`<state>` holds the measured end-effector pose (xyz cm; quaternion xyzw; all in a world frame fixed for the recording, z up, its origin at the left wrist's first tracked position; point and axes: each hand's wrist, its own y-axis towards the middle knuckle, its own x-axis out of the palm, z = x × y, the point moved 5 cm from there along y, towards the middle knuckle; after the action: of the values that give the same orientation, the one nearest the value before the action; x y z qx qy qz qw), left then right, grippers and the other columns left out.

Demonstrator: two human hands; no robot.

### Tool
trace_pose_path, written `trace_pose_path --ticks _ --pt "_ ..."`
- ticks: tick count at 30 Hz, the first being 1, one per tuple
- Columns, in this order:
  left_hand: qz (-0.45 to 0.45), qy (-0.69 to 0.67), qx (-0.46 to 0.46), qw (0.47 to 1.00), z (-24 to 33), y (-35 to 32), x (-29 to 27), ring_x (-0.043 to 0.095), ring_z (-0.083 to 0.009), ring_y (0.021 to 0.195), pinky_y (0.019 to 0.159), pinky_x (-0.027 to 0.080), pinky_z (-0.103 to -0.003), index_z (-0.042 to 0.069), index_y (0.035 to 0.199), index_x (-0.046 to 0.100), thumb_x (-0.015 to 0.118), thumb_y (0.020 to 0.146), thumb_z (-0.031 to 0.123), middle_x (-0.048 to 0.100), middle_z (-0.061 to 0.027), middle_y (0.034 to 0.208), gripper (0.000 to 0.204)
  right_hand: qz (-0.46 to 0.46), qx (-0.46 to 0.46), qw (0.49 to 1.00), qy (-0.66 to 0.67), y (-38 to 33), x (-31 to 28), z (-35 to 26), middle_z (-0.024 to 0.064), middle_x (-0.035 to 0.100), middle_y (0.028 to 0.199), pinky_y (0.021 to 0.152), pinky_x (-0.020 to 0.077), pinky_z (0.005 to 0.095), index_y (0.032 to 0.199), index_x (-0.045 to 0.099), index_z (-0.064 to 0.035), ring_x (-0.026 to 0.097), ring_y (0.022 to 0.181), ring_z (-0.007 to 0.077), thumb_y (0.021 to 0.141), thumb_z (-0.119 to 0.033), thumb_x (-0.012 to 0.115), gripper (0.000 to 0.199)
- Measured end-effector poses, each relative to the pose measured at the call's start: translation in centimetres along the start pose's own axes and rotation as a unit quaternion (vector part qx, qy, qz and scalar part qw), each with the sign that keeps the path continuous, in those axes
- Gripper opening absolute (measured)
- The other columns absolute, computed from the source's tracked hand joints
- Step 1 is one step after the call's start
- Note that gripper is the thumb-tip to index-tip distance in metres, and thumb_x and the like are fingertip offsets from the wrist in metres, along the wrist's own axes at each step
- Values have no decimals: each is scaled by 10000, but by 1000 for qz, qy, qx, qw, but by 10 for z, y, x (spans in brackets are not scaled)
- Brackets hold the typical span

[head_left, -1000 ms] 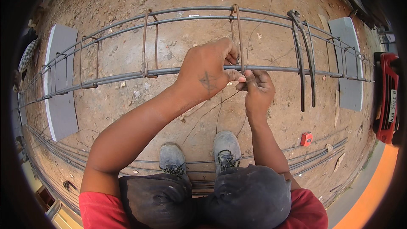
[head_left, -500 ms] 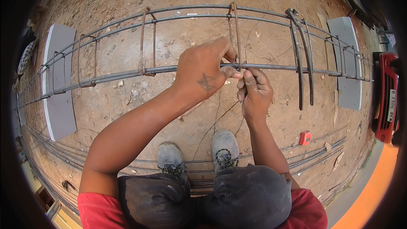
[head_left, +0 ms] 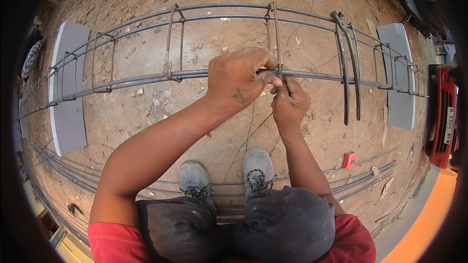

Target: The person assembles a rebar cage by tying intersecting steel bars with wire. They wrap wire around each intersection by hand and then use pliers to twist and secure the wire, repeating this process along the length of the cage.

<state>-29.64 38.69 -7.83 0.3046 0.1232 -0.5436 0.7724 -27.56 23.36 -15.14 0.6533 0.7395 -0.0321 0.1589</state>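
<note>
Rusty steel rebar cage (head_left: 146, 77) spans the frame's upper half, lying across two grey slabs (head_left: 68, 87) on bare dirt. Left hand (head_left: 241, 80) is closed over the near bar at frame centre. Right hand (head_left: 290, 102), touching it, pinches thin tie wire (head_left: 279, 72) at a stirrup joint. Pincers (head_left: 347, 68) hang upper right.

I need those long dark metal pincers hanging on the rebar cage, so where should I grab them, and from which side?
Take the long dark metal pincers by the two handles hanging free below the near grey steel bar, coming from the near side. Their head hooks over the far bar, so lift up and away.
</note>
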Motion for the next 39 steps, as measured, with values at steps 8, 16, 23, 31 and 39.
trace_pose_path --ticks 8,16,23,31,39 --pt "-1 2 -9 1000 0 -3 2 655 -231 656 552 477 -341 112 726 687 820 670 222 666 -27 707 181 -19 -86 984 -155 -18 -6 -17 173 661 837 630 490 354 1118 691 -47 637 714 324 884 -38 612 247" --pt "35 53 156 986 0 -9 1 621 -181 599 506 444 -300 121 791 732 820 655 115 673 -36 730 163 -95 69 987 -112 -16 -29 -48 130 657 814 654 484 318 1210 648 -13 622 693 198 925 -89 595 300" --pt "25 110 223 968 9 -26 -2 627 -211 782 667 456 -361 109 909 661 739 721 184 643 -17 904 217 -197 229 951 59 -24 -27 -71 58 628 718 568 467 291 1201 641 17 533 562 120 921 -143 620 323" --pt "48 165 213 962 10 -33 5 604 -225 884 809 400 -402 83 1023 631 643 813 322 635 -57 981 318 -247 25 945 -211 1 -25 -88 153 562 565 534 459 361 982 700 38 572 507 285 860 -301 704 360" --pt "41 132 188 972 12 -37 2 619 -210 909 833 384 -400 70 1075 651 637 812 220 650 -63 988 304 -234 -24 929 -286 26 -27 -108 100 621 662 547 449 312 825 687 3 584 559 177 812 -253 784 274"
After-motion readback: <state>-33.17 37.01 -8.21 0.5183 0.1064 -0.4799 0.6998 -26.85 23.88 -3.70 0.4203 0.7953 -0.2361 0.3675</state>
